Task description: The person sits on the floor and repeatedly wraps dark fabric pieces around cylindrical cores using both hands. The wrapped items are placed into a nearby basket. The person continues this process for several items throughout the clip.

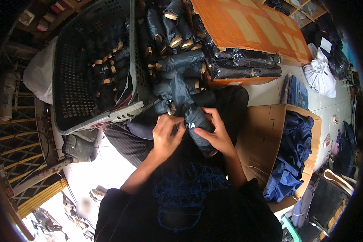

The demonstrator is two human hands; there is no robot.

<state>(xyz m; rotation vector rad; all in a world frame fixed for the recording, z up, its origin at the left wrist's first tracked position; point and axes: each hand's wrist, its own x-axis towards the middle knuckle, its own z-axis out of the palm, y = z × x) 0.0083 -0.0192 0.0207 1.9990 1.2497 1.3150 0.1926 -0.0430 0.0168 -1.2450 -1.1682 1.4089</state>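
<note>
A dark, shiny fabric roll (198, 136) with pale lettering lies tilted in front of my chest. My right hand (218, 135) is closed around its right side, with the thumb across the top. At the roll's left edge, my left hand (167, 134) has thumb and fingers pinched together; whatever is between the fingertips is too small to make out. Just beyond my hands lies a pile of similar dark rolls (179, 60), several with tan ends showing.
A black perforated basket (138, 60) holding more rolls stands at the left. Far right of centre is an orange-brown carton (246, 24) with plastic-wrapped dark packs. An open carton (256, 141) with blue fabric (292, 157) sits at my right. A white sack (320, 74) lies farther off.
</note>
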